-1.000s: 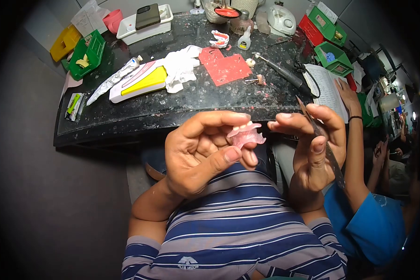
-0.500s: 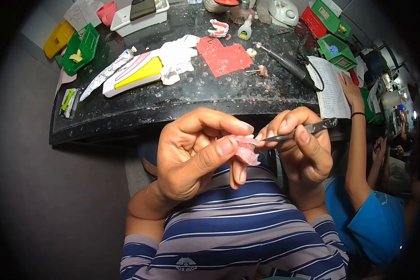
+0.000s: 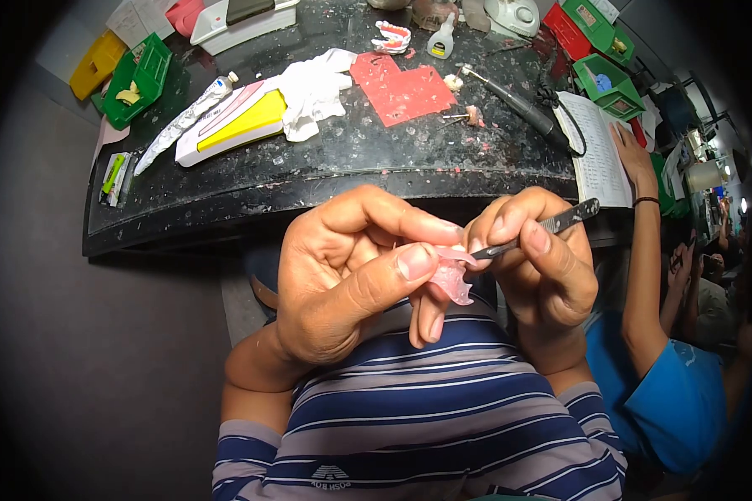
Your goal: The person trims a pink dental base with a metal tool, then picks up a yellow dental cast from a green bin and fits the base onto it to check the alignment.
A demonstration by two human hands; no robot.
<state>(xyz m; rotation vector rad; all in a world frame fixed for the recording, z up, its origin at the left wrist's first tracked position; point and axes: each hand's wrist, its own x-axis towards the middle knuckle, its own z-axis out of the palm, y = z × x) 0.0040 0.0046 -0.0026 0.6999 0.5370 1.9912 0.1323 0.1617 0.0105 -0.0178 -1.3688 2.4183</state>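
In front of my striped shirt, my left hand (image 3: 351, 271) pinches a pink, translucent denture plate (image 3: 454, 284) between thumb and fingers. Its lower edge is ragged and hangs free below the thumb. My right hand (image 3: 543, 267) is closed round a slim, dark scalpel (image 3: 566, 219) with a ridged handle that points up to the right. The scalpel's tip is at the right edge of the plate, close to my left fingertips. Fingers partly hide the tip and the plate's upper side.
On the black bench (image 3: 309, 184) lie red wax sheets (image 3: 405, 92), a white cloth (image 3: 316, 92), a yellow-and-white box (image 3: 234, 125), a rotary handpiece (image 3: 518, 108) and a toothed denture model (image 3: 391, 37). At right, another person's hand (image 3: 632, 154) rests on an open notebook (image 3: 597, 142).
The scalpel's tip has moved slightly left and is more hidden against the plate. The plate has shifted a little right and down in my left fingers. The view has tilted slightly.
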